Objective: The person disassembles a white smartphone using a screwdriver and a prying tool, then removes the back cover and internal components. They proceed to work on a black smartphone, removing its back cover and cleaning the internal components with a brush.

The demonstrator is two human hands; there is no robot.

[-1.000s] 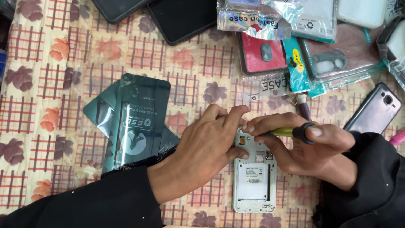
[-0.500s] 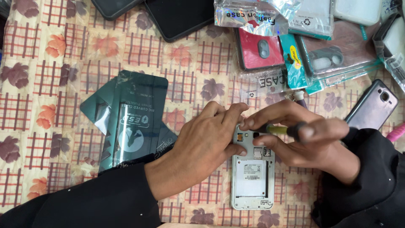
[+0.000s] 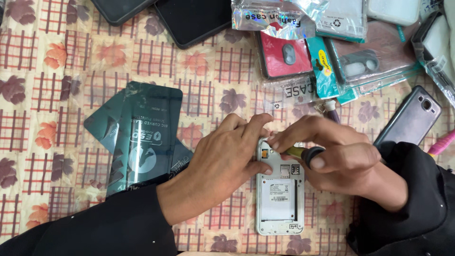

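Observation:
A white phone lies face down with its back cover off, showing the empty battery bay. My left hand grips the phone's upper left edge with thumb and fingers. My right hand holds a small screwdriver with a yellow-green shaft and black cap, its tip at the phone's top corner. The tip itself is hidden by my fingers.
Dark green screen-protector packets lie at left. Phone cases in clear bags crowd the upper right, with a red case. A grey phone back cover sits at right. Two black phones lie at the top. A flowered cloth covers the surface.
Both hands have stayed on the phone's top end; the right hand and the screwdriver have turned slightly, and the view has drifted a little.

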